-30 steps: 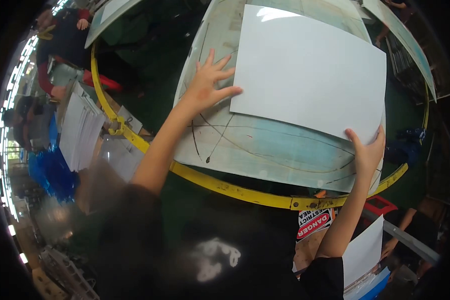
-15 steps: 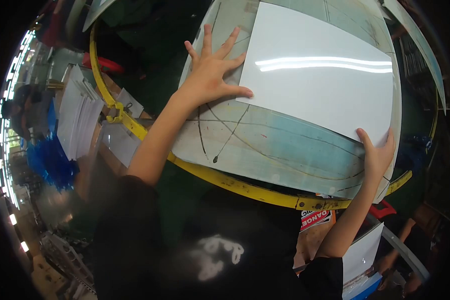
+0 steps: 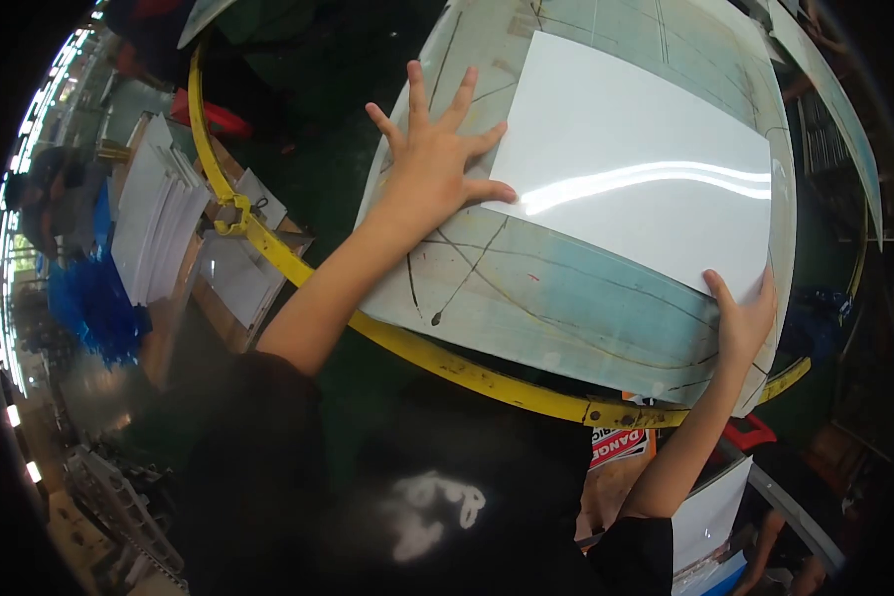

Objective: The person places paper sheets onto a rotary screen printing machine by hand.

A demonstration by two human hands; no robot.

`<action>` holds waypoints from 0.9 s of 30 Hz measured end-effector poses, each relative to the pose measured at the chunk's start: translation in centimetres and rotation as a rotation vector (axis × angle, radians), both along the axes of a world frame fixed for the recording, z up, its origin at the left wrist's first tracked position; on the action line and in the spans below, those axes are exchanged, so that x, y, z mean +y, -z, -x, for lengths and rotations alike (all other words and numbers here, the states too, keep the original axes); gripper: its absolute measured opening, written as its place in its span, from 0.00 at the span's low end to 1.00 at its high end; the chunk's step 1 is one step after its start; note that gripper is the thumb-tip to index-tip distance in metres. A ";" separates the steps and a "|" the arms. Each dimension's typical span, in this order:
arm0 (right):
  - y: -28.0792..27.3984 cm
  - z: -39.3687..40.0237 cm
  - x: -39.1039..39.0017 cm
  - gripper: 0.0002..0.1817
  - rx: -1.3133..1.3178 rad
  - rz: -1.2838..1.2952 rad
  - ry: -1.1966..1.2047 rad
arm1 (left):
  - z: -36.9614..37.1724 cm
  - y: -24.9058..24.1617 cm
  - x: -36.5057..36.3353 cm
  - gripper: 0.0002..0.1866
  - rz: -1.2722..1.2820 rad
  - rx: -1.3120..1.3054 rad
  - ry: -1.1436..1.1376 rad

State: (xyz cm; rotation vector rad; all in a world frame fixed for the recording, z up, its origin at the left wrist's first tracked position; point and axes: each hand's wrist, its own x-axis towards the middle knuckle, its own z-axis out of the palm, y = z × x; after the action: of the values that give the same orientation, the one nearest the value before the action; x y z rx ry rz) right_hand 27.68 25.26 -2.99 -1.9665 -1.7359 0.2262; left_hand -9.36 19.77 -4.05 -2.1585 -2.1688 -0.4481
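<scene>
Big worn table (image 3: 526, 298), pale blue-green with dark curved lines drawn on it, fills the middle of the scene, with a yellow rail (image 3: 437, 360) running round its near and left edge. On it lies the white sheet (image 3: 636, 179), glossy, flat, toward the far right, its near-right corner at the table's right edge. Your left hand (image 3: 437, 164) is spread flat, fingers apart, palm on the table with thumb and forefinger touching the sheet's left edge, pressing not gripping. Your right hand (image 3: 745, 318) sits at the near-right corner, thumb on top of the sheet; fingers look curled at the edge, cannot tell if they pinch underneath. Judging by this, the sheet is already down on the table and you are squaring it; fine alignment and letting go look left to do. Left of the rail a stack of white sheets (image 3: 154, 223) stands well apart. A red danger sign (image 3: 621, 447) shows below the table's near edge, with another white sheet (image 3: 710, 512) near your right elbow
</scene>
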 end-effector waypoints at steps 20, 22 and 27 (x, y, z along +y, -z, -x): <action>0.5 -0.3 0.5 0.51 0.019 -0.001 -0.034 | -0.4 -0.6 -0.1 0.35 0.001 0.076 -0.017; 0.7 -0.4 0.4 0.51 -0.011 -0.010 -0.024 | -0.4 -0.7 0.0 0.36 -0.003 0.112 -0.010; 0.7 -0.6 0.6 0.51 -0.028 0.040 -0.020 | -0.6 -0.7 0.1 0.36 -0.002 0.128 -0.010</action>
State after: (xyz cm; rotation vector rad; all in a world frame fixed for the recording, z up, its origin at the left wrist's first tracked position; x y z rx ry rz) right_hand 28.30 25.85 -3.70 -1.9896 -1.7829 0.2429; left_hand -8.78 19.87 -3.31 -2.1114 -2.1090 -0.3022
